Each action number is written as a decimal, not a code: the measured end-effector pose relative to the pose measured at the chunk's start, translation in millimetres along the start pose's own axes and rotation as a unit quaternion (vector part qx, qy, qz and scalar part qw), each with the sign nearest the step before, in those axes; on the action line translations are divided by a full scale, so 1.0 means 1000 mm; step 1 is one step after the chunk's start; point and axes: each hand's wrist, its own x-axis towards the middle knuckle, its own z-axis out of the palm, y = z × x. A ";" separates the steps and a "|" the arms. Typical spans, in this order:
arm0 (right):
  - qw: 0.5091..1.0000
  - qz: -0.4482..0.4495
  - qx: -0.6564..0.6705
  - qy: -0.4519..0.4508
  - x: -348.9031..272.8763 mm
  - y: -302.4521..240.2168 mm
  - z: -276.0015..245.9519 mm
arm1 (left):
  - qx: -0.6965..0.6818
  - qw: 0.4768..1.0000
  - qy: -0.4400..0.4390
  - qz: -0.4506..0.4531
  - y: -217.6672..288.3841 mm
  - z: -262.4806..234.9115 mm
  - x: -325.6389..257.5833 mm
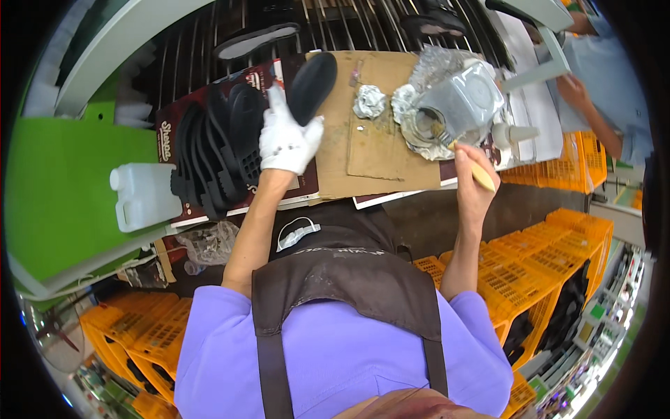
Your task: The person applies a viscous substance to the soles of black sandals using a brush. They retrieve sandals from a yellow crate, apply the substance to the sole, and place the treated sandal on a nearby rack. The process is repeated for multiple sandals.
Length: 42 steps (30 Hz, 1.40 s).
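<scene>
My left hand [289, 143], in a white glove, is closed on a black shoe sole [313, 84] that stands up past the fingers. Just left of that hand, several more black soles [222, 146] are packed in a row, some with ridged edges. My bare right hand [472, 183] grips a brush [483, 177] by its pale handle. The brush's bristle end reaches into the mouth of a clear plastic jug [466, 101] that lies tilted on crumpled, stained wrapping. Brown cardboard [380, 143] covers the bench between my hands.
A crumpled white wad [370, 102] lies on the cardboard. A white jug [145, 197] stands at the left, a squeeze bottle [513, 134] at the right. Beyond is a roller conveyor [349, 28] carrying soles. Orange crates [537, 255] flank me; another person [600, 84] is at far right.
</scene>
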 end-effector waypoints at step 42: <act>0.924 -0.063 -0.150 -0.347 0.045 -0.004 -0.031 | -0.774 0.582 -0.236 -0.075 0.017 0.002 -0.022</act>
